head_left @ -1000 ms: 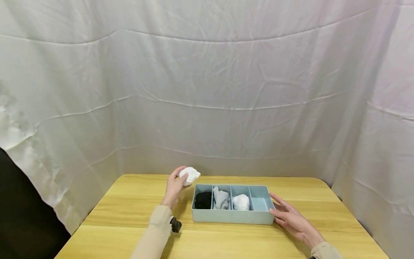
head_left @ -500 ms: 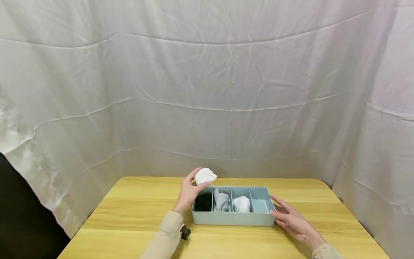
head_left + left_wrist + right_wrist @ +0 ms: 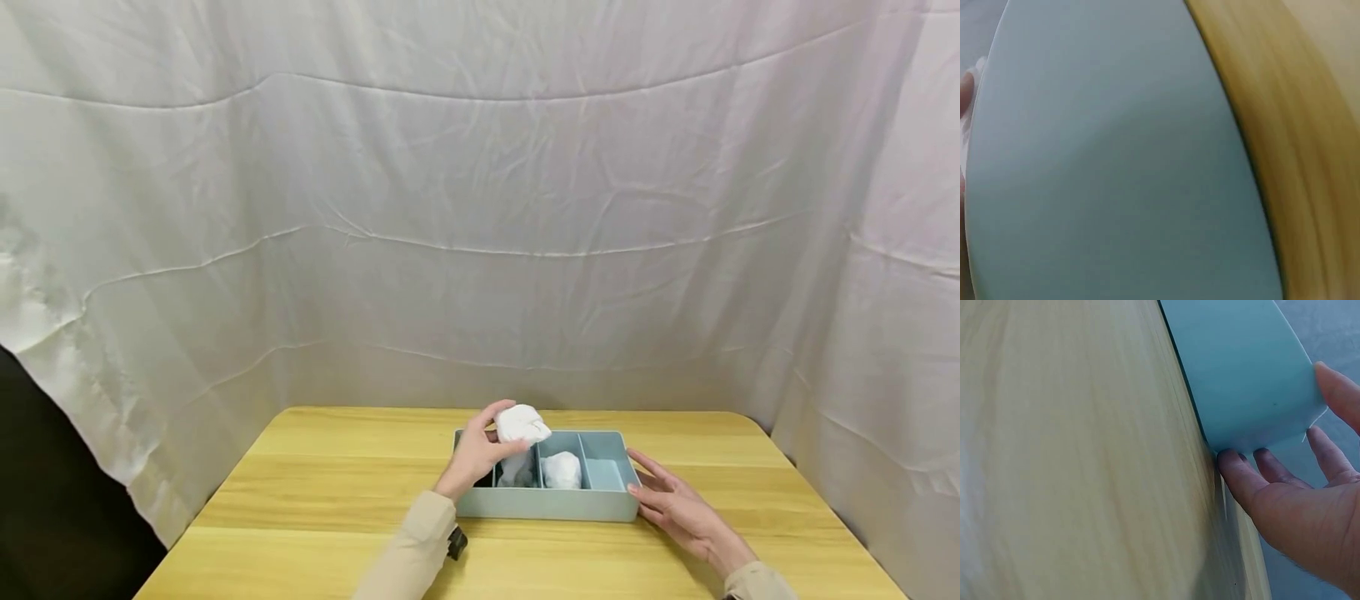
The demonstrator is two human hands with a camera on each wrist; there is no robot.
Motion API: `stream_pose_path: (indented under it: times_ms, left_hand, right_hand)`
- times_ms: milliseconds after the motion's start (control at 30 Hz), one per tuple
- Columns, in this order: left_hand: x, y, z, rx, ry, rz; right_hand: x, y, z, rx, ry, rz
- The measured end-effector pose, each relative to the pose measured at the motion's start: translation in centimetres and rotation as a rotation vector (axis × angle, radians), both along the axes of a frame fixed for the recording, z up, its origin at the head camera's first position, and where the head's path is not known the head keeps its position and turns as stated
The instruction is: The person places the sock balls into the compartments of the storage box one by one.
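In the head view my left hand (image 3: 477, 450) holds a white cloth bundle (image 3: 522, 423), which looks like a rolled-up sock, above the second compartment of a pale blue divided box (image 3: 551, 503). Under it a grey cloth bundle (image 3: 516, 472) is partly hidden. A black bundle (image 3: 486, 479) at the far left is mostly covered by the hand. Another white bundle (image 3: 562, 471) lies in the third compartment; the floor of the rightmost shows. My right hand (image 3: 681, 510) touches the box's right end with extended fingers. In the right wrist view, its fingertips (image 3: 1235, 464) meet the box's corner.
The box stands on a wooden table (image 3: 315, 479) with rounded far corners. Pale grey curtains (image 3: 480, 250) hang behind and on both sides. Something black (image 3: 60, 483) shows beyond the table at the lower left.
My left hand has carried the white cloth bundle to the right, from beside the box to over its second compartment. My right hand has stayed at the box's right end.
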State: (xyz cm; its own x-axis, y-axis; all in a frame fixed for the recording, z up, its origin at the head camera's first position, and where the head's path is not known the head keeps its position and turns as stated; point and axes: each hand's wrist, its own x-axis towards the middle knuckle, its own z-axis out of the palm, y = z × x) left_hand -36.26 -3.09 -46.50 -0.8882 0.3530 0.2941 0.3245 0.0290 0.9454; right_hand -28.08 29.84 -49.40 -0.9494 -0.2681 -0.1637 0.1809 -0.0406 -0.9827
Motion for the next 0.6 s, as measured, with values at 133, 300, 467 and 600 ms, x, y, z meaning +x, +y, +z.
stream_pose_path:
  times_ms: [133,300,467,600]
  left_hand:
    - [0.6,1.0,0.1,-0.042,-0.014,-0.064]
    - [1.0,2.4,0.2,-0.065,0.006,-0.114]
    - [1.2,3.8,0.1,-0.117,0.061,-0.114]
    - [1.5,5.0,-0.1,-0.200,0.121,-0.075]
  right_hand:
    - [0.0,0.0,-0.1,0.001,0.000,0.000]
    - [0.0,-0.1,-0.2,0.001,-0.005,-0.016]
    - [0.0,-0.2,-0.1,0.002,-0.006,-0.026]
    - [0.0,-0.1,-0.2,0.006,-0.011,-0.023]
